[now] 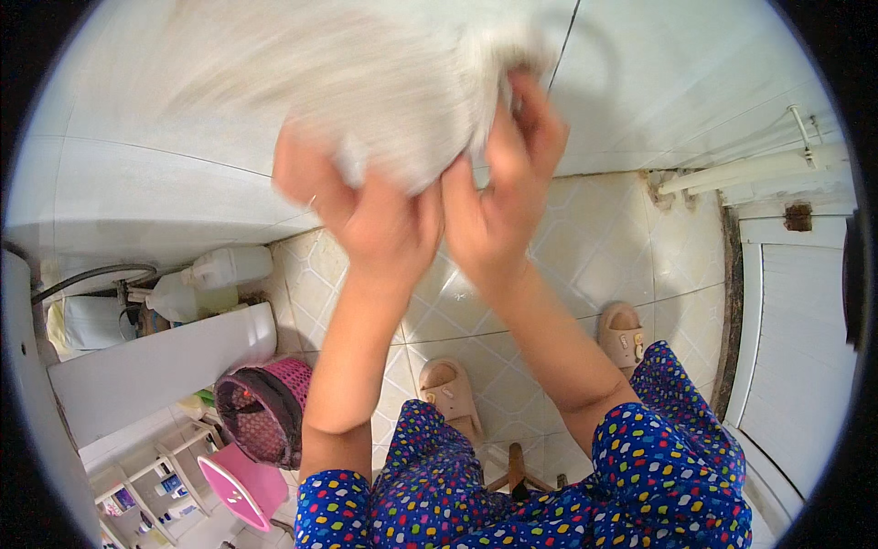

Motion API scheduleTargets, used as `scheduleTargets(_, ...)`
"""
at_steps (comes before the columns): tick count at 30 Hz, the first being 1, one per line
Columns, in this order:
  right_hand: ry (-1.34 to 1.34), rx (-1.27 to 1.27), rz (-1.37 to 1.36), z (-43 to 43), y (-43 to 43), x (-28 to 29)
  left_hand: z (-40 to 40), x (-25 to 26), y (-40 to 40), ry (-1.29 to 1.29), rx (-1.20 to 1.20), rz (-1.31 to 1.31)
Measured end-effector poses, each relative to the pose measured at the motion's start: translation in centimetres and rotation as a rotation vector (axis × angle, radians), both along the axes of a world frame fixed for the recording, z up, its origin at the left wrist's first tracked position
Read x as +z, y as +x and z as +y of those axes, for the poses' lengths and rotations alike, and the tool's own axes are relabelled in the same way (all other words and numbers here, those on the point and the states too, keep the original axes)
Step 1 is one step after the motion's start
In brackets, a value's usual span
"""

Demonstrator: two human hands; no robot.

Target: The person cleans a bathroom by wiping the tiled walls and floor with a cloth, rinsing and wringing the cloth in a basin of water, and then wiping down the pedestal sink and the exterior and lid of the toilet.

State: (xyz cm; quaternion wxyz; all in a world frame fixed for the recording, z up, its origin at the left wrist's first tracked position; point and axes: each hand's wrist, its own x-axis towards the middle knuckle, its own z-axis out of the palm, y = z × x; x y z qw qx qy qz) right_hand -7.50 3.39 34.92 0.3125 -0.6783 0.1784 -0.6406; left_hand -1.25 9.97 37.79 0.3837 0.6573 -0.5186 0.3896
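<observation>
A white cloth, smeared by motion blur, spreads across the top of the view in front of a pale wall. My left hand grips its lower edge, fingers bent into the fabric. Just to the right, my right hand holds the cloth near its right end, with the fingertips partly hidden behind a bunched part. The two hands are close together at thumb level, raised above the tiled floor. Blur hides the fabric's exact kind and its folds.
At left, plastic jugs stand behind a white panel. Below are a pink lattice wastebasket, a pink plastic bin and a white shelf with bottles. Pipes and a white door flank the right. Slippers are on my feet.
</observation>
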Motion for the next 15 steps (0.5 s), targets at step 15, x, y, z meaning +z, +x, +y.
scheduleTargets(15,0.824,0.016,0.078,-1.7,0.0,-18.8,-1.8,-18.2,1.0,0.544,-0.107,0.173)
